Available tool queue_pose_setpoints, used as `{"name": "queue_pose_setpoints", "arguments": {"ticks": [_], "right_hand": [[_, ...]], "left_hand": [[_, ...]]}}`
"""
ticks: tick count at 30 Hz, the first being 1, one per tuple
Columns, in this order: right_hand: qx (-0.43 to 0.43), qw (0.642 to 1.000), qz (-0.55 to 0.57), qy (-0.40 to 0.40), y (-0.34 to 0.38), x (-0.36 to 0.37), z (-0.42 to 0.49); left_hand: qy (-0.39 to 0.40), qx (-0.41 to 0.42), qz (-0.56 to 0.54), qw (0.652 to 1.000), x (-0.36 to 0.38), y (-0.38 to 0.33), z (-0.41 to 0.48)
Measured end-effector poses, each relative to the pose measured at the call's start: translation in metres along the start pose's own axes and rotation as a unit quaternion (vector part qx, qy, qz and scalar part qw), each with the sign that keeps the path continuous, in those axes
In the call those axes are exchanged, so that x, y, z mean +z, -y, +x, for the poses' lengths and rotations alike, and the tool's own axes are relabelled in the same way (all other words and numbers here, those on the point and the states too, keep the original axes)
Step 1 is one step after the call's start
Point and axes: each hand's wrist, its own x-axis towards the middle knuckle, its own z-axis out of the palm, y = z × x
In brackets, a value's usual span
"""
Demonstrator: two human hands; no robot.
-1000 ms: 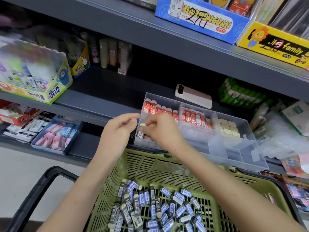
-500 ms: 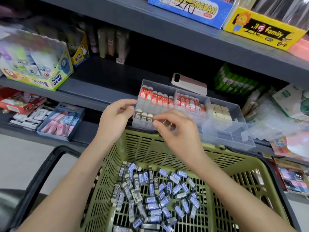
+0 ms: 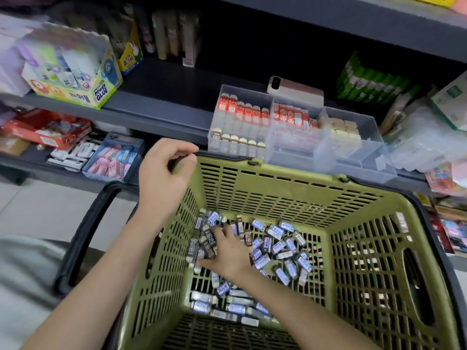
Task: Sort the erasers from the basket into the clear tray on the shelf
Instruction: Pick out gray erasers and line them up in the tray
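**A:** Sitting loose across the bottom of the green basket [image 3: 290, 195] are the erasers [image 3: 275, 246], a scatter of dark and blue-sleeved ones, some marked 2B. Where is the reaching hand?

**B:** The right hand [image 3: 227, 251] is down among them at the left of the pile, fingers spread flat over several dark ones. Whether it has closed on any, I cannot tell; nothing is pinched clear of the heap.

**A:** And the other?

**B:** The left hand [image 3: 166, 173] hovers at the basket's far left rim, loosely curled, thumb near the fingertips. It looks empty, though the curl hides the palm.

**A:** Where do they go?

**B:** Into the clear tray [image 3: 353, 168] on the shelf [image 3: 161, 97], just beyond the basket's far rim. Its left compartment has a front row of five dark erasers [image 3: 238, 142] standing upright, behind them a row of red ones [image 3: 242, 109].

**A:** How would you do this pick well?

**B:** I'd gather a few of the same dark kind, not a mixed handful, and turn them the same way in the fingers before lifting. Then they can be stood beside the existing front row without toppling it. Blue ones, I judge, want their own compartment.

**A:** Anything else nearby?

**B:** A phone [image 3: 295, 90] lies behind the tray, a glue box [image 3: 83, 82] further left.
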Motion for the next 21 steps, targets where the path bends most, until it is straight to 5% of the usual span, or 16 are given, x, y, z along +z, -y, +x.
{"name": "queue_pose_setpoints", "arguments": {"ticks": [5,12,17,21], "right_hand": [[0.008,0.997,0.016,-0.079,0.003,0.015,0.009],[0.026,0.991,0.107,-0.077,0.0,0.013,0.01],[0.064,0.967,0.241,-0.05,-0.009,-0.014,-0.001],[0.074,0.911,0.401,-0.062,-0.013,-0.046,-0.024]], "left_hand": [[0.001,0.024,0.033,0.999,0.003,-0.001,-0.001],[0.017,0.03,-0.031,0.999,0.005,-0.002,-0.005],[0.088,-0.097,-0.145,0.981,0.011,-0.007,-0.018],[0.145,-0.258,-0.171,0.94,0.021,-0.009,-0.024]]}}
